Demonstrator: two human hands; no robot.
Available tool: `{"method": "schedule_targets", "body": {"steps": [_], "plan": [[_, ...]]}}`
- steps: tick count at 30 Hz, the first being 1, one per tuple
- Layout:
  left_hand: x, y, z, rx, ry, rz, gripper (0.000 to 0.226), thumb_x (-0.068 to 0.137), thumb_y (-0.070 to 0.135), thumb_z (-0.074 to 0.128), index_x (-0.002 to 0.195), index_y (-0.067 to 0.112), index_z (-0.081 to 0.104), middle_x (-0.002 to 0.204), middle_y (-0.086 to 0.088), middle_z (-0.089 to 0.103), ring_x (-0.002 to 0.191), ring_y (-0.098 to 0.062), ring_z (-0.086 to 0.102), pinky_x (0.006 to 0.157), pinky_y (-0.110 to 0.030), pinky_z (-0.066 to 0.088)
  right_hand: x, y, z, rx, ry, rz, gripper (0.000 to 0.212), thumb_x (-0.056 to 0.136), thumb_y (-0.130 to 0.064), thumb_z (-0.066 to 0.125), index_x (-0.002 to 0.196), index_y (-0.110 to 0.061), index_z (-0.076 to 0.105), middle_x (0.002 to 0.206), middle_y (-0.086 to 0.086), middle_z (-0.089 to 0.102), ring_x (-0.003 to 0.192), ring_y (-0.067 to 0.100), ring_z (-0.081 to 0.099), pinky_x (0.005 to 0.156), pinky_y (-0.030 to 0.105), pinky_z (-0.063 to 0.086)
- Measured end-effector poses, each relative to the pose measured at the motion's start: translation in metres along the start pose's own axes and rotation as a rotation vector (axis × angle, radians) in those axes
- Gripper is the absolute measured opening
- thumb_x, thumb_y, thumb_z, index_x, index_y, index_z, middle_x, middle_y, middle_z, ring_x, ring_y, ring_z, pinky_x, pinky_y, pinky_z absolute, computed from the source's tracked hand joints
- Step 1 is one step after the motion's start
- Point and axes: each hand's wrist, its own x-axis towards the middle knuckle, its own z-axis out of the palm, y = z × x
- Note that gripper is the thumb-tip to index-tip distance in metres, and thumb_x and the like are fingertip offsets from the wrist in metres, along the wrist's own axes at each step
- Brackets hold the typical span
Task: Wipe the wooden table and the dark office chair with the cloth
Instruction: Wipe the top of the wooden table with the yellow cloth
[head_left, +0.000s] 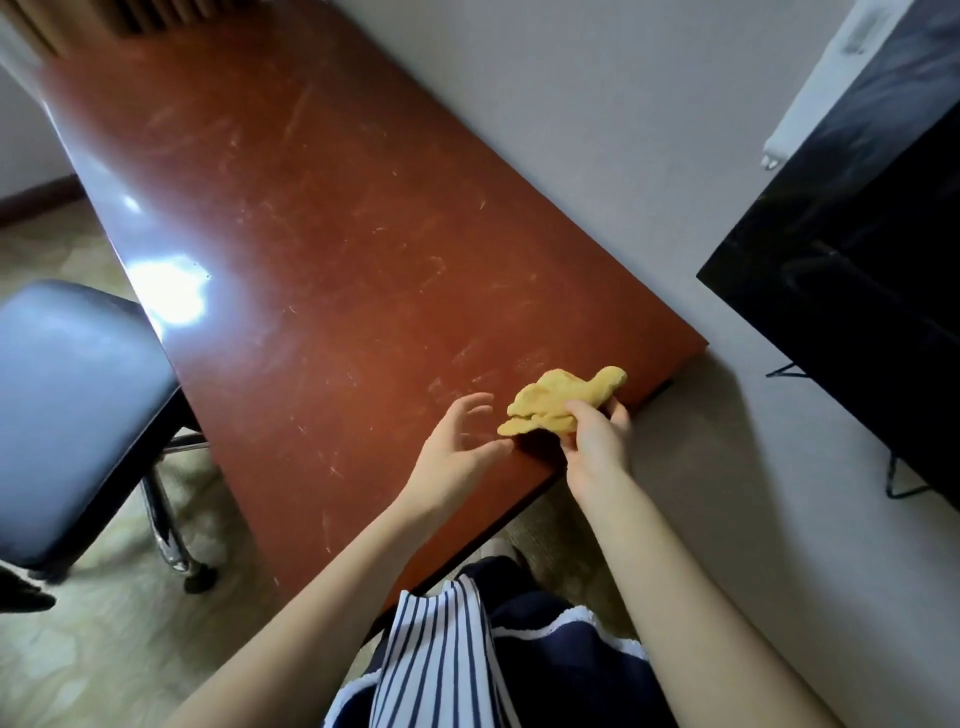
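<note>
A long reddish-brown wooden table with many pale scratches runs away from me along the wall. My right hand grips a crumpled yellow cloth just above the table's near right corner. My left hand hovers beside the cloth, to its left, with fingers spread and holding nothing. The dark office chair, with a shiny padded seat and chrome legs, stands at the table's left side.
A grey wall borders the table's right edge. A black screen hangs on it at the right, with a cable below. Beige patterned floor lies around the chair. My striped and navy clothing shows at the bottom.
</note>
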Motion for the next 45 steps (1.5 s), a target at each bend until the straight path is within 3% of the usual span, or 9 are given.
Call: {"method": "schedule_targets", "body": {"steps": [7, 10, 14, 17, 20, 26, 30, 37, 45], "plan": [[-0.029, -0.010, -0.018, 0.407, 0.184, 0.520, 0.078, 0.078, 0.001, 0.057, 0.146, 0.023, 0.026, 0.151, -0.002, 0.033, 0.139, -0.014, 0.032, 0.110, -0.042, 0.035, -0.077, 0.008, 0.028, -0.151, -0.481, -0.060, 0.054, 0.086, -0.008, 0.066, 0.135, -0.024, 0.050, 0.125, 0.002, 0.062, 0.112, 0.018, 0.060, 0.101, 0.041, 0.047], [-0.046, -0.012, -0.023, 0.126, 0.332, 0.501, 0.073, 0.082, -0.011, 0.047, 0.138, 0.036, 0.037, 0.144, 0.004, 0.045, 0.132, -0.008, 0.042, 0.105, -0.031, 0.041, -0.094, 0.013, 0.033, -0.199, -0.738, -0.126, 0.044, 0.088, -0.004, 0.063, 0.127, -0.024, 0.057, 0.118, -0.004, 0.067, 0.111, 0.012, 0.062, 0.096, 0.031, 0.050], [-0.061, -0.009, -0.029, -0.577, 0.391, 0.197, 0.055, 0.087, -0.007, 0.046, 0.123, 0.031, 0.060, 0.122, 0.002, 0.065, 0.114, -0.021, 0.060, 0.088, -0.044, 0.054, -0.094, 0.015, 0.030, -0.309, -0.802, -0.084, 0.031, 0.088, -0.019, 0.064, 0.118, -0.025, 0.062, 0.112, -0.004, 0.070, 0.112, 0.014, 0.061, 0.097, 0.031, 0.046], [-0.066, -0.008, -0.034, -0.704, 0.439, 0.061, 0.051, 0.090, -0.001, 0.041, 0.119, 0.034, 0.062, 0.117, 0.004, 0.066, 0.112, -0.022, 0.060, 0.089, -0.052, 0.052, -0.088, 0.022, 0.023, -0.381, -0.788, 0.029, 0.059, 0.071, -0.047, 0.071, 0.126, -0.037, 0.053, 0.127, -0.008, 0.060, 0.120, 0.012, 0.053, 0.103, 0.039, 0.040], [-0.069, -0.005, -0.030, -0.535, 0.486, 0.144, 0.047, 0.079, 0.007, 0.054, 0.116, 0.035, 0.064, 0.112, 0.008, 0.069, 0.105, -0.012, 0.064, 0.081, -0.032, 0.055, -0.088, 0.030, 0.022, -0.324, -0.835, 0.250, 0.086, 0.059, -0.067, 0.071, 0.137, -0.042, 0.044, 0.137, -0.008, 0.052, 0.129, 0.016, 0.042, 0.102, 0.045, 0.037], [-0.069, -0.008, -0.003, 0.409, 0.307, 0.297, 0.064, 0.074, -0.002, 0.045, 0.131, 0.027, 0.054, 0.131, 0.006, 0.057, 0.120, -0.013, 0.052, 0.099, -0.036, 0.041, -0.077, 0.042, 0.017, 0.090, -0.757, 0.506, 0.054, 0.069, -0.062, 0.063, 0.086, -0.012, 0.077, 0.093, 0.011, 0.072, 0.090, 0.025, 0.070, 0.081, 0.036, 0.056], [-0.065, -0.018, 0.009, 0.664, 0.168, 0.179, 0.062, 0.093, 0.017, 0.047, 0.147, 0.036, 0.021, 0.153, 0.013, 0.024, 0.140, -0.009, 0.020, 0.115, -0.040, 0.013, -0.055, 0.033, 0.007, 0.012, -0.617, 0.558, 0.064, 0.082, -0.061, 0.057, 0.108, -0.003, 0.068, 0.109, 0.019, 0.069, 0.096, 0.033, 0.069, 0.080, 0.043, 0.054], [-0.059, -0.024, 0.006, 0.561, 0.181, 0.125, 0.053, 0.097, 0.031, 0.047, 0.145, 0.038, 0.025, 0.154, 0.014, 0.018, 0.141, -0.006, 0.014, 0.117, -0.042, 0.014, 0.018, -0.019, -0.007, -0.207, -0.364, -0.015, 0.031, 0.090, -0.049, 0.054, 0.105, -0.023, 0.063, 0.094, -0.002, 0.071, 0.087, 0.016, 0.065, 0.068, 0.030, 0.049], [-0.044, -0.037, 0.012, 0.461, 0.161, 0.062, 0.053, 0.097, 0.028, 0.050, 0.145, 0.033, 0.029, 0.150, 0.010, 0.030, 0.139, -0.010, 0.026, 0.115, -0.037, 0.023, 0.100, -0.014, 0.005, -1.121, -0.086, -0.868, 0.043, 0.096, -0.039, 0.049, 0.133, -0.018, 0.054, 0.144, -0.001, 0.045, 0.126, 0.029, 0.040, 0.097, 0.045, 0.037]]}}
